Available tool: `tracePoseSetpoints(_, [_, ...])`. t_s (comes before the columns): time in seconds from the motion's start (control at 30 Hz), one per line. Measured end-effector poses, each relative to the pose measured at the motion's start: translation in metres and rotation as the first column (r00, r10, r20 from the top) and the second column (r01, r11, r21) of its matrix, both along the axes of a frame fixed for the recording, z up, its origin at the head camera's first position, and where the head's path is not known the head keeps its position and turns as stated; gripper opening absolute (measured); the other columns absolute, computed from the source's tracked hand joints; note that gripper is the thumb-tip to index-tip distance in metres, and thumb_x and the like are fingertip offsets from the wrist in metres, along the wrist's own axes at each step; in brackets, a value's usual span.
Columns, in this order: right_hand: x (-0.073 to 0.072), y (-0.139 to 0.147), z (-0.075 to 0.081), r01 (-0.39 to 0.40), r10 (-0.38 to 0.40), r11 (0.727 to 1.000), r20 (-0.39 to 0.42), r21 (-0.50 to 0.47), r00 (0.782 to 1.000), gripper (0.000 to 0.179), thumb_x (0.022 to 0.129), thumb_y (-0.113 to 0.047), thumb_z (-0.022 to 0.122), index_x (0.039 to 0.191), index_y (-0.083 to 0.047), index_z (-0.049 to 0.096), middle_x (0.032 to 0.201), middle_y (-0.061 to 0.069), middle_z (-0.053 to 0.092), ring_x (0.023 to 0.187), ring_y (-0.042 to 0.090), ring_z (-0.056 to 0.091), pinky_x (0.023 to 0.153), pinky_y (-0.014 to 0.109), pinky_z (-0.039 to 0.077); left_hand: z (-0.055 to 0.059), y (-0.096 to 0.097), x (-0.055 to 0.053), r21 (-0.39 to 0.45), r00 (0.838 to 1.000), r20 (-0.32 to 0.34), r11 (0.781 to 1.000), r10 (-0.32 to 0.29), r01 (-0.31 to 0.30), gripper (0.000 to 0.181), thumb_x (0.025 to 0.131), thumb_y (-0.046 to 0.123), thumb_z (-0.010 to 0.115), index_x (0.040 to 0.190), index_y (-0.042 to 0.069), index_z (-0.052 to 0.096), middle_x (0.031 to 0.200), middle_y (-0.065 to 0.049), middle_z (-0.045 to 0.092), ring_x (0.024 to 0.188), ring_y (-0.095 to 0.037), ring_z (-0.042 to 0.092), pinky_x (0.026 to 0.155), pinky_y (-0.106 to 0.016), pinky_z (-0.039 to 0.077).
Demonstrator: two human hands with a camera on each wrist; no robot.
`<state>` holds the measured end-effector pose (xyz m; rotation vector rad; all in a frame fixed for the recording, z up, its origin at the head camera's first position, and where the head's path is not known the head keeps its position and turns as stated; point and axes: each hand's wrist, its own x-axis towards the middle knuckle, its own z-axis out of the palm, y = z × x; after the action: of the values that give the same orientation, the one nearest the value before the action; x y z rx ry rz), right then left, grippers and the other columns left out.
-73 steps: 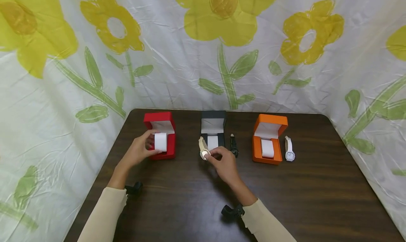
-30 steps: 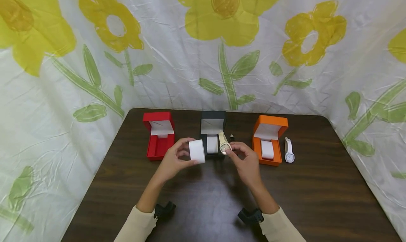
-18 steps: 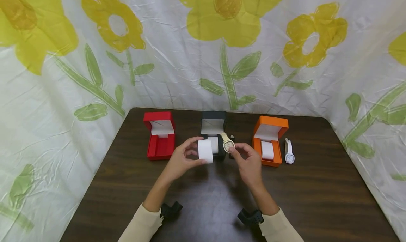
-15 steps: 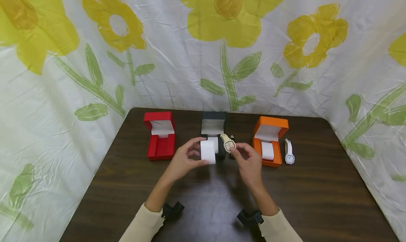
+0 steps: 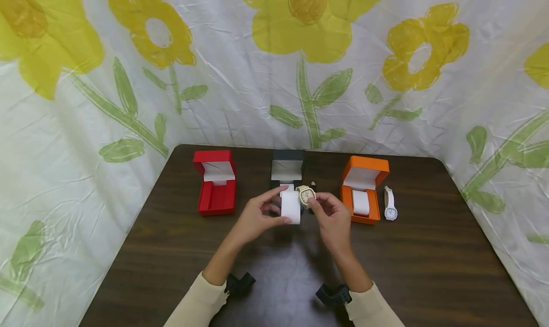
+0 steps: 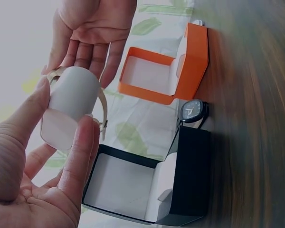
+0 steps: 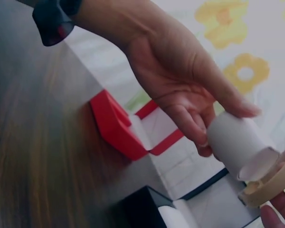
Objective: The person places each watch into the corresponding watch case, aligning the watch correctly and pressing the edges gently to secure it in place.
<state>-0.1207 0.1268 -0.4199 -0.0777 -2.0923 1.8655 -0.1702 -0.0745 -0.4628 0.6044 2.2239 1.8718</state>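
Observation:
My left hand (image 5: 259,216) pinches a white watch cushion (image 5: 290,207) by its two ends, held up in front of the dark box (image 5: 289,161). My right hand (image 5: 334,218) grips a cream-strapped watch (image 5: 305,196) by its case, right beside the cushion. In the left wrist view the watch's strap loop (image 6: 103,107) shows behind the cushion. In the right wrist view the cream strap (image 7: 270,187) curves round the cushion's near end. The red box (image 5: 217,184) stands with its lid up and no cushion inside.
An orange box (image 5: 364,191) with its own white cushion stands open on the right, a white watch (image 5: 390,204) beside it. A black watch (image 6: 192,110) lies by the dark box. The dark wood table (image 5: 171,250) meets a flowered cloth (image 5: 240,107) behind.
My left hand has lifted the cushion out of the red box and carried it right to the watch. My right hand has shifted right with the watch, which now overlaps the cushion's edge.

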Motion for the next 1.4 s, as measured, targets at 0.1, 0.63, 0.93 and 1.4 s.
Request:
tracePoseSetpoints(0.1, [-0.002,-0.001,-0.008,-0.008,0.008,1.0,0.009,-0.015,1.0,0.016,0.093,-0.003,0.072,0.104,0.009,0.071,0.1,0.023,0.072,0.083,0.013,0.064,0.082,0.02,0.056,0.0,0.002,0.001,0.015,1.0,-0.003,1.0,0.003,-0.003,0.072,0.082,0.01,0.086,0.146,0.024,0.057,0.114,-0.009,0.063,0.087,-0.024,0.069,0.074,-0.035,0.062])
tracePoseSetpoints(0.63, [-0.006,0.0,-0.035,-0.069,0.069,0.997,0.0,-0.022,0.998,0.023,0.092,-0.023,0.077,0.103,-0.002,0.075,0.099,0.012,0.073,0.085,0.022,0.065,0.08,0.025,0.058,-0.001,0.002,0.0,0.076,0.998,0.023,0.995,0.061,-0.063,0.067,0.08,0.011,0.087,0.138,0.029,0.06,0.115,-0.008,0.062,0.09,-0.027,0.068,0.07,-0.036,0.062])
tracePoseSetpoints(0.93, [-0.004,0.004,-0.04,-0.144,0.146,0.989,-0.04,0.038,0.989,0.023,0.084,-0.012,0.085,0.105,-0.006,0.076,0.101,0.007,0.074,0.092,0.02,0.069,0.09,0.037,0.058,0.002,-0.002,-0.001,0.081,0.998,0.012,0.995,0.058,-0.059,0.073,0.08,0.006,0.087,0.145,0.018,0.055,0.118,-0.011,0.062,0.093,-0.027,0.066,0.066,-0.029,0.059])
tracePoseSetpoints(1.4, [-0.005,0.005,-0.042,-0.192,0.187,0.981,-0.147,-0.019,0.971,0.02,0.083,0.0,0.082,0.102,-0.002,0.076,0.102,0.013,0.071,0.094,0.022,0.068,0.092,0.041,0.057,0.001,-0.005,-0.005,0.109,1.0,0.015,0.994,0.024,-0.025,0.075,0.081,0.001,0.084,0.146,0.019,0.053,0.123,-0.015,0.058,0.102,-0.036,0.062,0.071,-0.033,0.062])
